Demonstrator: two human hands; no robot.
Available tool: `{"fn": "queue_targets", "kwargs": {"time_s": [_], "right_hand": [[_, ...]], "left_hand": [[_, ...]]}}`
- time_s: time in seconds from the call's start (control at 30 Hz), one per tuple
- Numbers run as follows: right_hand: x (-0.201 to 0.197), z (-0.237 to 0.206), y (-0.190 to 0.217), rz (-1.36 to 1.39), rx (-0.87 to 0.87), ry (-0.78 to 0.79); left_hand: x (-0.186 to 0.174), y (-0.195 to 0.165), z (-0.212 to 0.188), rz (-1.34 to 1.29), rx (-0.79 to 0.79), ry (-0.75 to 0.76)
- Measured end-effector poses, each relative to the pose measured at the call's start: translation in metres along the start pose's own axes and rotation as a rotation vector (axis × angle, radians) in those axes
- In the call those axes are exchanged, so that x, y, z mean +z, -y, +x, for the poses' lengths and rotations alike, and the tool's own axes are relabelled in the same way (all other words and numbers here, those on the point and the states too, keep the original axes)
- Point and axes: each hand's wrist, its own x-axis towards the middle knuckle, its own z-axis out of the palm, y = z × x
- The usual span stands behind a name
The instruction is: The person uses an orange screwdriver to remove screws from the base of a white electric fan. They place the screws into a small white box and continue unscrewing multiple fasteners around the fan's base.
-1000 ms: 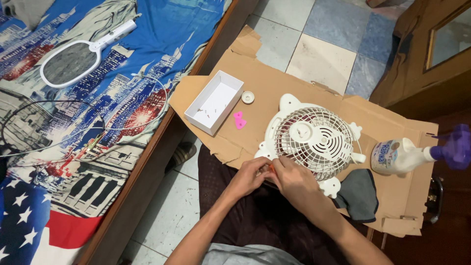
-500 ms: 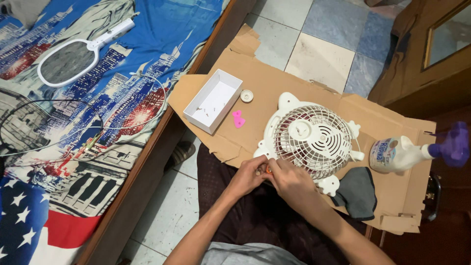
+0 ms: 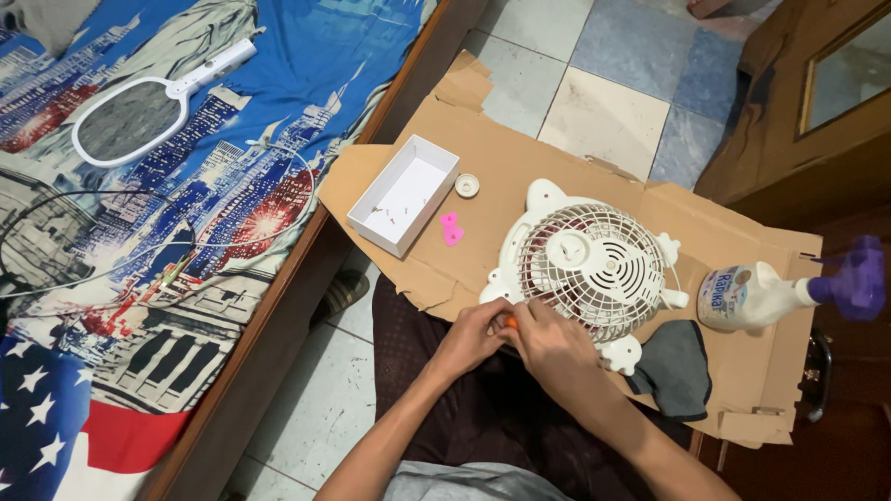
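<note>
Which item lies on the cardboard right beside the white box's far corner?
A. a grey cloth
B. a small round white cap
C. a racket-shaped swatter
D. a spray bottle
B: the small round cap sits on the cardboard next to the box; the bottle and cloth lie beyond the fan, and the swatter is on the bed.

The fan [image 3: 594, 269] lies on the cardboard [image 3: 520, 167], with the box [image 3: 404, 193] left of it, the spray bottle [image 3: 770, 292] right, and the cloth [image 3: 676, 366] between them.
</note>
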Motion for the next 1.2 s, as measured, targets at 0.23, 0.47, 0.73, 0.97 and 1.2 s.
{"fn": "queue_targets", "kwargs": {"time_s": [0.23, 0.47, 0.73, 0.97, 1.2], "right_hand": [[-0.01, -0.005, 0.0, 0.028, -0.359, -0.312], [-0.005, 0.0, 0.001, 0.01, -0.199, -0.199], [-0.006, 0.0, -0.006, 0.031, -0.325, -0.207], [-0.007, -0.005, -0.001, 0.003, -0.229, -0.2], [-0.005, -0.003, 0.004, 0.032, -0.163, -0.133]], "left_hand": [[-0.004, -0.005, -0.006, -0.007, -0.002, 0.037], [0.001, -0.008, -0.002, -0.02, -0.039, 0.017], [-0.002, -0.006, -0.005, -0.002, 0.01, -0.019], [-0.001, -0.01, -0.004, -0.035, -0.026, 0.008], [0.0, -0.011, -0.004, 0.017, -0.019, -0.004]]}}
